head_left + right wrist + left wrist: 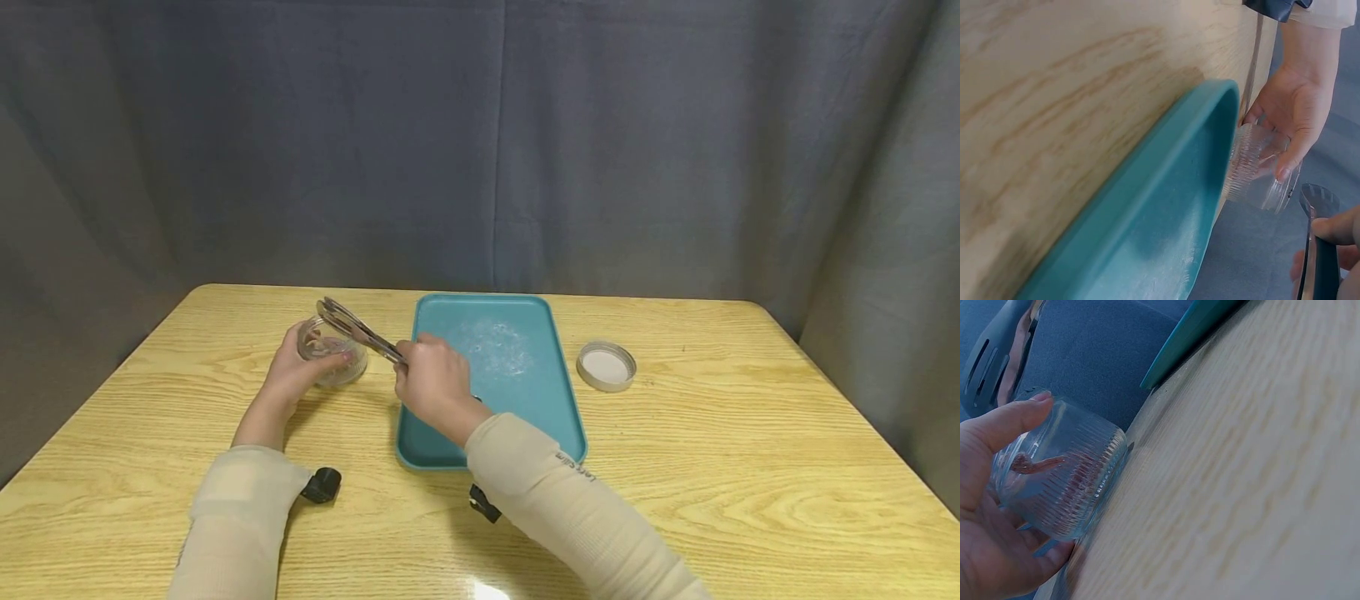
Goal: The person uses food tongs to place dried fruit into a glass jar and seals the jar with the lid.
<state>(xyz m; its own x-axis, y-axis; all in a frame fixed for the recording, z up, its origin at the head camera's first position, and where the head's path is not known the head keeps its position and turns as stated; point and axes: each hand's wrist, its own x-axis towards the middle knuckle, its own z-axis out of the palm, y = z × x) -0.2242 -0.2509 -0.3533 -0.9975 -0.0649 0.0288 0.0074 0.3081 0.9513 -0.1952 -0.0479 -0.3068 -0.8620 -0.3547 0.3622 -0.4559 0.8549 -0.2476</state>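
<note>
My left hand (294, 372) grips a clear ribbed glass jar (351, 373) from its left side, thumb across the front. Inside the jar, a few reddish-brown strips (1044, 464) show through the glass in the left wrist view. The jar's base is at the wooden tabletop. With my right hand (435, 375) I hold metal tongs (369, 337), their slotted heads (1319, 199) over the jar's mouth. In the left wrist view the tongs' heads stand apart from each other, with nothing seen between them.
A teal tray (427, 312) lies in the middle of the table (720, 467), under my right forearm, with whitish marks on its surface. To its right is a round lid (606, 367) with a pale inside facing up. A grey curtain (375, 150) hangs behind the table.
</note>
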